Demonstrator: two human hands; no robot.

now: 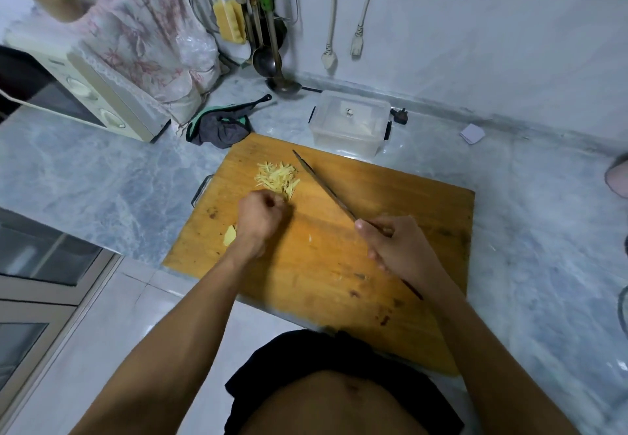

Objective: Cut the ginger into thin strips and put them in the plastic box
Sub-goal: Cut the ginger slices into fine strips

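Ginger strips (277, 178), pale yellow, heaped near the far left corner of the cutting board (339, 264).
An uncut slice (230, 234) lies by the left edge; the plastic box (350, 122), lid on, stands beyond the far edge. The left hand (261, 218), fingers curled, touches the heap's near end; whether it pinches strips is unclear. The right hand (394, 244) grips the knife (323, 186).

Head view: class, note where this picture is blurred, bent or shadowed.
Head view: the left hand is motion-blurred by the ginger strips; the wide lens bows the cutting board edges; the top-left corner is smeared; soft shadows lie beside both hands.
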